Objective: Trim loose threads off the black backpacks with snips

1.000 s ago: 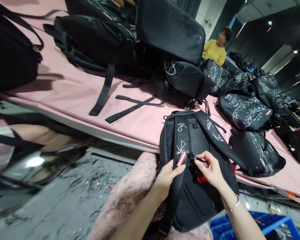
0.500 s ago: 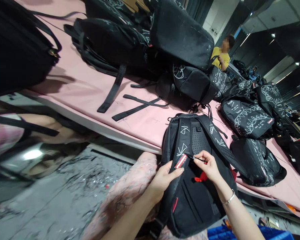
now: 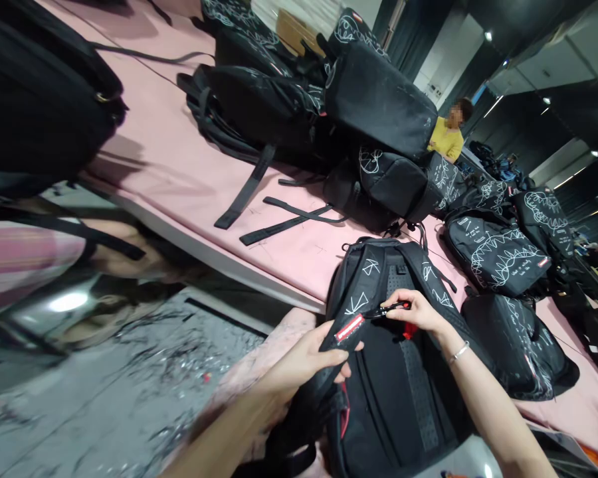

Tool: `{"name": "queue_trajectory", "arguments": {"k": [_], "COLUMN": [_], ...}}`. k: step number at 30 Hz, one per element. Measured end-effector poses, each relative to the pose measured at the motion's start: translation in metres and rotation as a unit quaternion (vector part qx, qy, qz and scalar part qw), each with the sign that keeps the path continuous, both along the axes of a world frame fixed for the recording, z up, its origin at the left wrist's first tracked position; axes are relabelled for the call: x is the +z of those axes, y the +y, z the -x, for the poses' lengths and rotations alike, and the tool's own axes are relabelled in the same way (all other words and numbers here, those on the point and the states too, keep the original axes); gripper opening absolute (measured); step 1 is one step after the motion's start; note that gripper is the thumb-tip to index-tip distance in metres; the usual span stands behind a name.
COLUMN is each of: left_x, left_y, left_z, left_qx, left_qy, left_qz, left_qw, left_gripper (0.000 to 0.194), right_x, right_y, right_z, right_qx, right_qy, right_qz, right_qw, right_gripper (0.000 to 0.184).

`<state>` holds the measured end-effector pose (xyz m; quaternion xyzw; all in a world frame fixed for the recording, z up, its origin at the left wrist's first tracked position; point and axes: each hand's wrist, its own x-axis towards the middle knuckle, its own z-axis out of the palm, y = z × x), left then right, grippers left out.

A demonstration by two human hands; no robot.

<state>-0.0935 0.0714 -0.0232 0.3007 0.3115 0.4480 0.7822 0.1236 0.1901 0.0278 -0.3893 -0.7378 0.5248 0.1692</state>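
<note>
There is room to reach over the pink table (image 3: 194, 179) left of the near backpack (image 3: 373, 425), above the loose straps (image 3: 269, 232). Big piled bags (image 3: 379, 99) block behind it, and other bags (image 3: 508, 348) block its right.

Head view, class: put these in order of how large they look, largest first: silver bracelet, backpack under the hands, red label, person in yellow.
1. Backpack
2. Person in yellow
3. Red label
4. Silver bracelet

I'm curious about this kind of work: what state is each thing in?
Left hand: gripping the shoulder strap
Right hand: pinching the dark tool
Dark tool: open or shut unclear
Red label: flat on the strap
Nearest backpack: strap side facing the person
Webbing ends: crossed on the pink cover
</note>
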Motion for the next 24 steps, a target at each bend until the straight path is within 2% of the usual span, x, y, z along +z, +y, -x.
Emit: {"name": "queue_trajectory", "arguments": {"k": [4,13,20,24], "left_x": [0.001,0.006,0.000,0.004], "left_y": [0.002,0.004,0.008,0.008], "left_z": [0.006,0.014,0.016,0.018], "left_qx": [-0.008,-0.019,-0.031,-0.032], "left_qy": [0.004,0.007,-0.014,-0.002], "left_qz": [-0.001,-0.003,-0.012,-0.014], "left_qw": [1.000,1.000,0.999,0.999], "left_gripper": [0.038,0.031,0.028,0.023], "right_x": [0.005,0.025,0.023,0.023], "right_y": [0.013,0.024,0.027,0.030], "right_z": [0.008,0.026,0.035,0.035], "right_qx": [0.033,0.106,0.133,0.133], "right_qy": [-0.013,-0.064,-0.068,-0.064], "right_qz": [0.028,-0.035,-0.048,-0.050], "right_qw": [0.999,0.992,0.988,0.988], "right_gripper": [0.032,0.032,0.032,0.031]}}
